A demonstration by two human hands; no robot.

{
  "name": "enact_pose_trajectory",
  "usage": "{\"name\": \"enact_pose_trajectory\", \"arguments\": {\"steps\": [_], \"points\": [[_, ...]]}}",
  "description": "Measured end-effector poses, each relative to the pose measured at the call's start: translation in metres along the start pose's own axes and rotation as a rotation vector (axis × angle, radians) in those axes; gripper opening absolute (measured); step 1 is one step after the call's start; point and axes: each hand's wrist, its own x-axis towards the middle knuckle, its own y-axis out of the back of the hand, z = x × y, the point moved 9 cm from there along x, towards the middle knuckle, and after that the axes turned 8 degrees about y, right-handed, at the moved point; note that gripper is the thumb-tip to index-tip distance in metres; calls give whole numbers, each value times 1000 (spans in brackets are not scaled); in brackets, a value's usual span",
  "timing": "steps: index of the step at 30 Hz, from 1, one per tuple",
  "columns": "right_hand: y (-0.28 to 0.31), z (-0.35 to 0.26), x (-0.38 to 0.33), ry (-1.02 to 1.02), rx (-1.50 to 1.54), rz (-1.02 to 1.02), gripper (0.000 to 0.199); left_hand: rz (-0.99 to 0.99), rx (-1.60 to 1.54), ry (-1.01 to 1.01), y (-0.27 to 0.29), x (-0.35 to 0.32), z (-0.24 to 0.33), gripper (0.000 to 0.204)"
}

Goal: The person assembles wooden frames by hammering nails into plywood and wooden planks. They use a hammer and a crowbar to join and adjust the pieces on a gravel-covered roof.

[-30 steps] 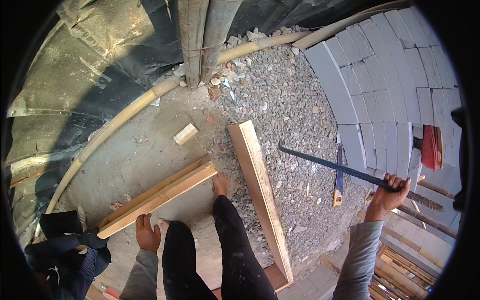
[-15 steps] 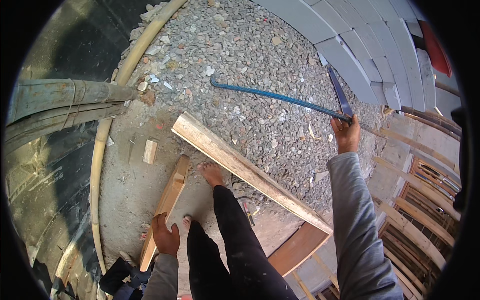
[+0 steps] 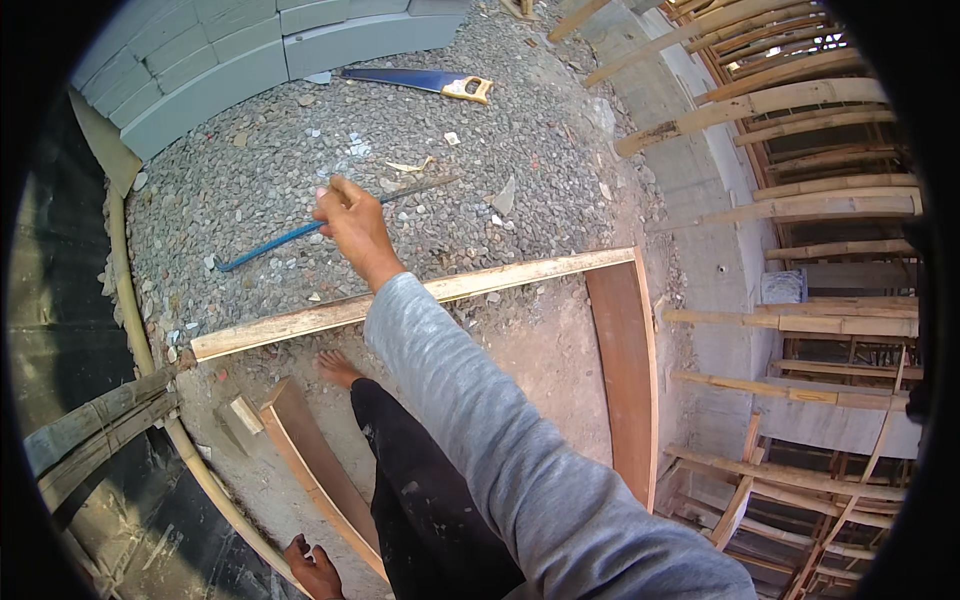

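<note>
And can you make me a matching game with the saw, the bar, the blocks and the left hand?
1. Saw
2. Bar
3. Blocks
4. Left hand

A. Grey, stacked at the upper left
B. At the picture's lower edge
C. Blue blade, yellowish handle
D. Partly hidden by the right hand

Right pairs: 1-C, 2-D, 3-A, 4-B

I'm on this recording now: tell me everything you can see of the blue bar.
The bar is long, thin and metal-looking, bright blue on its left part, duller and greyish toward its right end. The left end has a short bend. It slants across the view over the gravel, its left end nearer the person. The right hand hides its middle; whether the fingers grip it, or it rests on the gravel, I cannot tell.
</note>
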Motion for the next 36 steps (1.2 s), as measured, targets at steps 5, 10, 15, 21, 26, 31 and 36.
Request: {"name": "enact_pose_trajectory", "arguments": {"steps": [5,10,15,21,26,31,36], "points": [[92,-10,-176,166,-316,-313,34,-209,16,-20,-46,-69,4,33],[320,121,-340,-689,-1095,-301,39,-422,75,-200,-123,-124,62,42],[402,260,-364,-627,-1481,-561,38,-445,220,-144,-179,-135,67,48],[387,412,-278,-136,-1443,-432,35,-484,409,-62,-211,-172,77,49],[397,458,-283,-304,-1339,-469,41,-425,550,-123,-248,-205,115,47],[458,378,-357,-525,-722,-516,30,-407,605,-392,-322,-202,190,57],[612,208,-373,-230,-945,-649,34,-130,517,-1010,-431,-122,399,82]]}}
